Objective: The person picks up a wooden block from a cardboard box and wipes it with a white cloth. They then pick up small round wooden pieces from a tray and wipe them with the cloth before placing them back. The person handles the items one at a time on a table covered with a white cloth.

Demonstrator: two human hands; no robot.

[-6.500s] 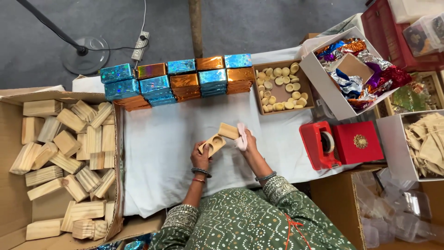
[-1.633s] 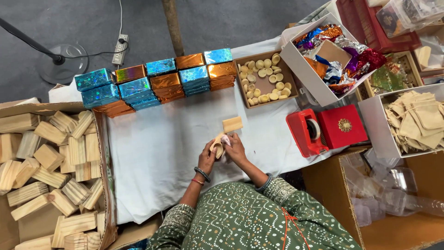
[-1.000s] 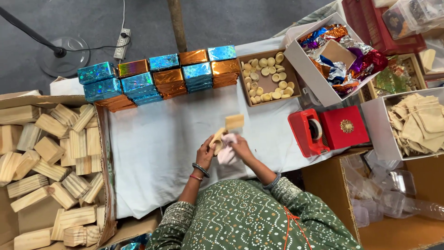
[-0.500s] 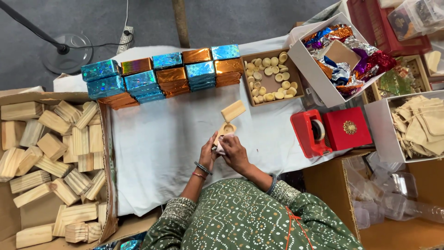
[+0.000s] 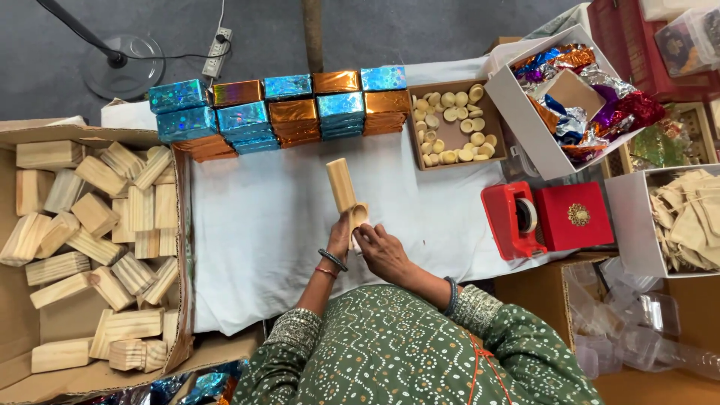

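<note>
My left hand (image 5: 339, 238) holds a hinged wooden box (image 5: 346, 196) with round hollows, opened out long and pointing away from me over the white cloth (image 5: 262, 225). My right hand (image 5: 381, 250) is closed beside the box's near end, fingers against its hollow; a bit of pink cloth shows under the fingers. Both hands meet at the near middle of the table.
Foil-wrapped blue and orange boxes (image 5: 281, 112) are stacked along the far edge. A tray of small round pieces (image 5: 454, 124) sits far right, with a white box of foil sheets (image 5: 577, 94), a red tape dispenser (image 5: 514, 219) and a red box (image 5: 577, 216). A carton of wooden blocks (image 5: 90, 232) stands left.
The wooden box has swung from a bent, half-folded pose to fully stretched out and straight. My right hand has moved in close to its near end and the pink cloth is now mostly hidden.
</note>
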